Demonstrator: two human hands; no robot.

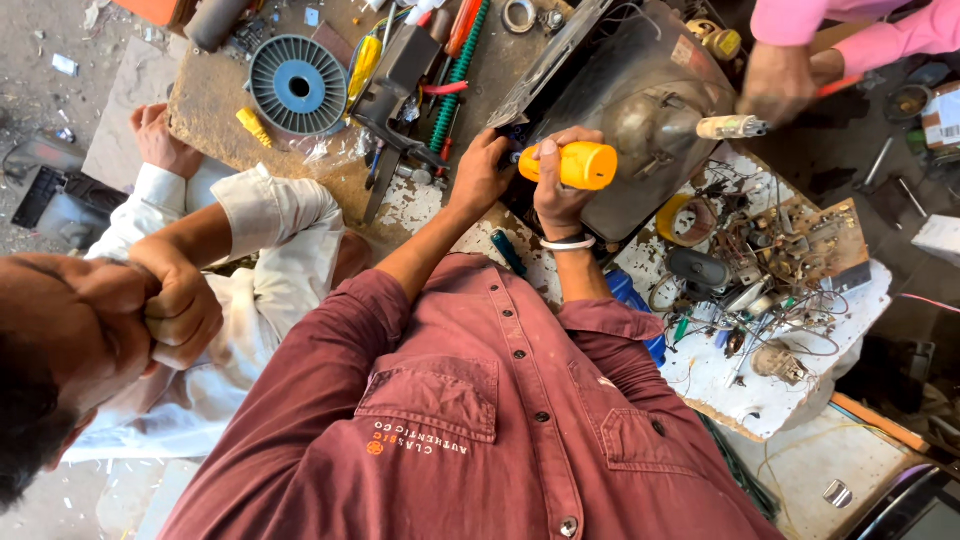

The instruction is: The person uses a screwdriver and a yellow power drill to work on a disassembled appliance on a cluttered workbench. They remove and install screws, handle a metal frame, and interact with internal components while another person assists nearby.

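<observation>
My right hand (560, 190) has its fingers wrapped tight round the yellow screwdriver handle (580, 165), which points into the back of the picture tube (640, 110) lying near the middle of the tabletop (215, 110). My left hand (482, 172) sits just beside it, fingers curled down against the dark edge of the tube housing; I cannot tell whether they pinch anything.

As I judge it, the main risk is a slip: the tool tip is hidden behind my hand, and if it skids off it could jab my left fingers or strike the glass. Another person's hand (778, 82) in a pink sleeve works a red-handled tool at the tube's neck (730, 127) from the far edge, so two pushes on one body could shift it. The loose circuit board (790, 250) and its wires at the right edge could snag my wrist.
</observation>
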